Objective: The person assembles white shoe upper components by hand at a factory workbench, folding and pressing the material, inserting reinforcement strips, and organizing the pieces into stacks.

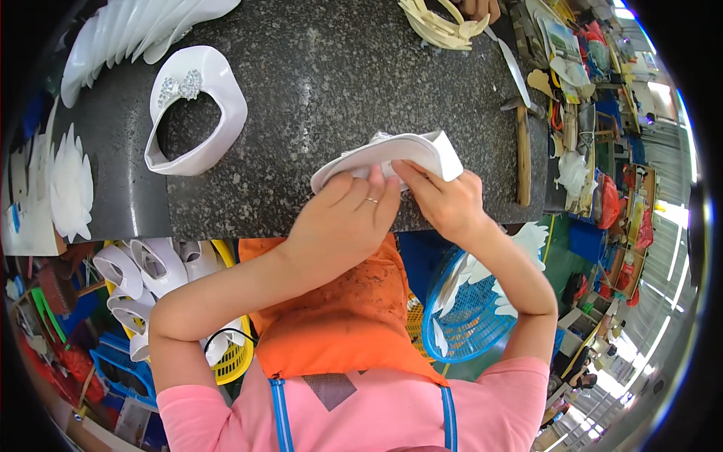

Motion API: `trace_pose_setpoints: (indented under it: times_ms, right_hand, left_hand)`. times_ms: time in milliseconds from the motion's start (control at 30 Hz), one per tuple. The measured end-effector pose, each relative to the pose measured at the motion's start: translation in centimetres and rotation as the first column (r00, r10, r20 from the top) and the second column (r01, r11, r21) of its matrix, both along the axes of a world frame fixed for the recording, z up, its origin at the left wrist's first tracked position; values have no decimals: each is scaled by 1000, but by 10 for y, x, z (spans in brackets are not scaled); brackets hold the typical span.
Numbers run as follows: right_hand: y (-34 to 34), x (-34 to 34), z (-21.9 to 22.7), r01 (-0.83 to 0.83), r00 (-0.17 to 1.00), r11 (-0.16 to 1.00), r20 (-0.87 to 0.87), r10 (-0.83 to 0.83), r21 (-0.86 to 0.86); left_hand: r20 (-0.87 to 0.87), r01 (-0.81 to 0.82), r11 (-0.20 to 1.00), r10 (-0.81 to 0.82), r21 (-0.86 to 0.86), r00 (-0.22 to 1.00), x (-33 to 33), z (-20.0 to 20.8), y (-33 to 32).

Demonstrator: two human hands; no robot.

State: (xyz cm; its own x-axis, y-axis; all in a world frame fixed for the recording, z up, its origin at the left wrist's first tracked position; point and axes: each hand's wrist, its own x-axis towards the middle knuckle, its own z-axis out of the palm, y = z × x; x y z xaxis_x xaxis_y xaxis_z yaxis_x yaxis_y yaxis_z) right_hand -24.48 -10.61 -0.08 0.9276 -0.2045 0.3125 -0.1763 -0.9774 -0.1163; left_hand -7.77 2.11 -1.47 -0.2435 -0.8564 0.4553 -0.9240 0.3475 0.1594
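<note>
A white shoe upper [418,150] is held up off the near part of the dark speckled table [301,90], its edge turned toward me. My left hand [343,211] has its fingers bent against the underside; a ring shows on one finger. From the other side, my right hand [450,200] pinches the same edge, its fingertips close to the left ones. What lies under the fingers is partly hidden. Further left lies a second white shoe upper [230,98], with a sparkling bow [179,87] on it, its opening facing up.
A hammer [523,154] and a metal blade [514,71] lie at the table's right. Stacked white pieces [124,34] fill the far left corner. Another person's hand [480,9] is by cream strips [443,26]. Below stand a yellow basket [239,360] of uppers and a blue basket [471,324].
</note>
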Motion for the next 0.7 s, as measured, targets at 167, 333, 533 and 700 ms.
trace_pose_setpoints:
  times_ms: [167, 333, 533, 700]
  right_hand:
    - [13, 12, 17, 196, 972, 980, -136, -192, 17]
    - [-14, 37, 31, 117, 966, 989, -240, -92, 93]
    - [-31, 42, 26, 25, 994, 992, -107, -12, 121]
    - [-30, 40, 20, 78, 997, 979, 7, -81, 190]
  left_hand:
    - [-29, -58, 998, 58, -16, 998, -7, -2, -7]
    - [16, 12, 1000, -12, -2, 1000, -2, 2, -10]
    - [24, -175, 980, 173, 90, 985, -16, 8, -28]
    - [105, -144, 988, 136, 64, 985, -12, 8, -27]
